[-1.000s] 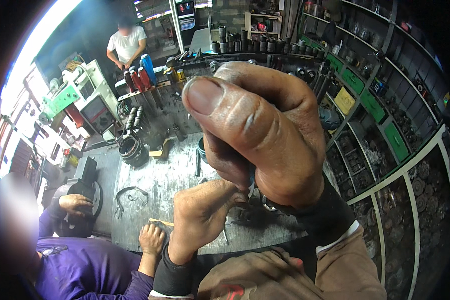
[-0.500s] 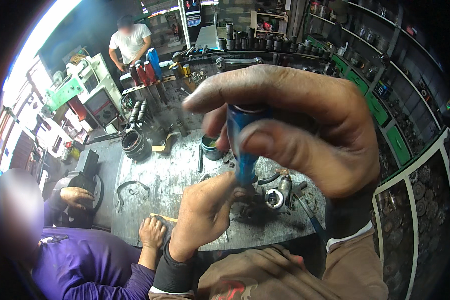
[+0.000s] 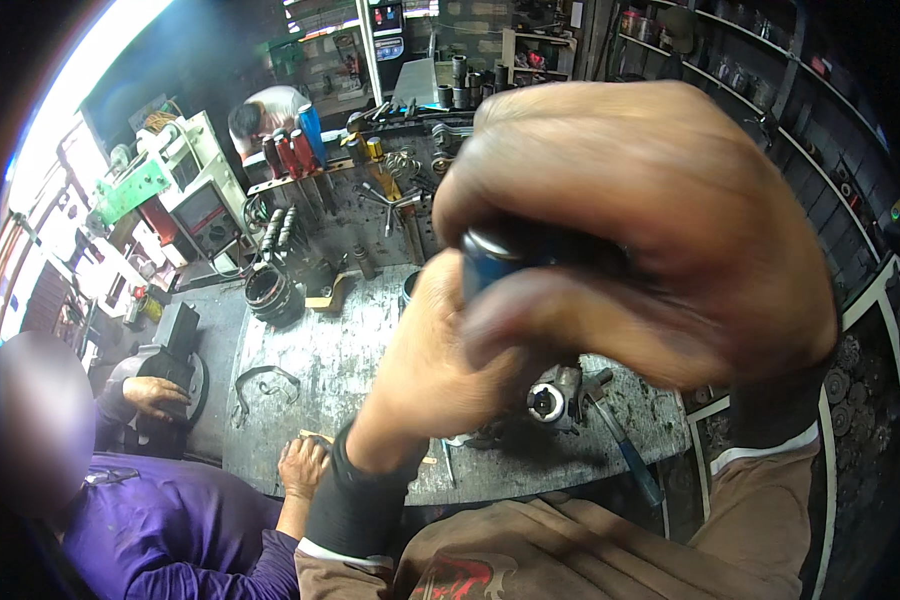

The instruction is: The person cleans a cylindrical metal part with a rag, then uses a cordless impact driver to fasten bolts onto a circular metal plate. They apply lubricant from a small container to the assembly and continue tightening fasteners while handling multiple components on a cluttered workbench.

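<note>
Above the bench (image 3: 315,355), right fingers (image 3: 560,170) grip a blue handle (image 3: 484,275), near-vertical, end-up.

Wearer's two bare hands (image 3: 650,190), one held blue metal-capped handle (image 3: 486,280), three red-handled screwdrivers (image 3: 287,155), two co-workers (image 3: 170,510), purple-clad and white-clad

Light is glaring from a white strip (image 3: 82,95) left of the workbench (image 3: 315,345) and whitening its top; shelves (image 3: 727,88) to its right are lying dim and bending with distortion. Above it, the right hand (image 3: 660,205) is blurring.
</note>
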A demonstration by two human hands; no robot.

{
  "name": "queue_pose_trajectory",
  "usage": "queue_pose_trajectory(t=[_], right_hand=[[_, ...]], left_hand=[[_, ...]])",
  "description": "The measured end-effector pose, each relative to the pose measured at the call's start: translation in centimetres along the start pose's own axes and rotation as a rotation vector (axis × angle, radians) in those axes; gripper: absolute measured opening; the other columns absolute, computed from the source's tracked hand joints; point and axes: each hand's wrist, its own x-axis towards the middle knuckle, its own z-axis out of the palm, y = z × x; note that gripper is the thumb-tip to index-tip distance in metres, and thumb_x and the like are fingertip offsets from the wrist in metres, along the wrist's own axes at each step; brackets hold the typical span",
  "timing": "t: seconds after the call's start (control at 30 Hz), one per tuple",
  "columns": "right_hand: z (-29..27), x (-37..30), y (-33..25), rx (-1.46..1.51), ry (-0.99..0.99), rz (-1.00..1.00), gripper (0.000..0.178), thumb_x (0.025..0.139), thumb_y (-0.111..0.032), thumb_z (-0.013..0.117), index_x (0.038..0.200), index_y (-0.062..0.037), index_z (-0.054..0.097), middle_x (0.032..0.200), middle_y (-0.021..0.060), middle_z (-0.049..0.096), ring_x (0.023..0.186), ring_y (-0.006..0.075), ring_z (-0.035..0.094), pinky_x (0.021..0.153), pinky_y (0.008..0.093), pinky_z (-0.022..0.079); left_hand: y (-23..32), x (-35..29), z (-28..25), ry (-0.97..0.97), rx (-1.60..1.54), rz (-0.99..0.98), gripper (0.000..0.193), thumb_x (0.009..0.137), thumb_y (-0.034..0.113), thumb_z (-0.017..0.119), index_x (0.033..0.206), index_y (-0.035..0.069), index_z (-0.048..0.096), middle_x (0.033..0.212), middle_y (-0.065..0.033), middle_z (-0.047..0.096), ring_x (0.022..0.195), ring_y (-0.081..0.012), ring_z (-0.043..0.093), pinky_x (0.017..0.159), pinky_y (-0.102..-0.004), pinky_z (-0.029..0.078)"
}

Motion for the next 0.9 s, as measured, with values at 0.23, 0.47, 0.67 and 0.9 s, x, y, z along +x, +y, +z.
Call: queue_pose_trajectory(t=[0.23,0.47,0.67,0.9], right_hand=[[-1.2,0.6,0.0,-0.071,-0.088,-0.089,0.050,0.072,-0.045,0.089,0.069,-0.0031,0.061,0.063,0.0099,0.050,0.053,0.0252,0.053,0.047,0.0353,0.038],[-2.6,0.9,-0.6,-0.265,-0.319,0.115,0.036,0.081,-0.033,0.084,0.090,-0.0014,0.070,0.077,0.0147,0.061,0.065,0.0282,0.063,0.055,0.0361,0.048],[-2.1,1.8,0.8,0.266,-0.275,-0.215,0.036,0.083,-0.019,0.081,0.109,0.0042,0.070,0.088,0.0176,0.068,0.079,0.0292,0.068,0.064,0.0376,0.053],[-2.7,2.3,-1.6,-0.069,-0.305,0.038,0.037,0.086,-0.040,0.080,0.090,-0.0033,0.075,0.069,0.0078,0.063,0.057,0.0189,0.062,0.051,0.0318,0.043]], left_hand=[[-2.8,-0.8,0.8,0.298,1.001,0.431,0.063,0.082,-0.001,0.078,0.139,0.001,0.052,0.138,-0.0128,0.060,0.123,-0.0261,0.059,0.104,-0.0422,0.048],[0.4,-0.8,2.0,0.352,0.220,0.219,0.054,0.074,0.007,0.078,0.123,-0.005,0.059,0.109,-0.0150,0.067,0.097,-0.0221,0.068,0.083,-0.0342,0.054],[0.1,0.9,0.2,-0.016,-0.022,0.251,0.034,0.083,0.006,0.080,0.114,0.002,0.067,0.114,-0.0071,0.066,0.107,-0.0163,0.064,0.095,-0.0335,0.051],[0.9,0.1,3.7,0.387,-0.002,0.244,0.068,0.073,-0.005,0.076,0.135,-0.006,0.048,0.117,-0.0121,0.060,0.111,-0.0179,0.063,0.092,-0.0309,0.054]])
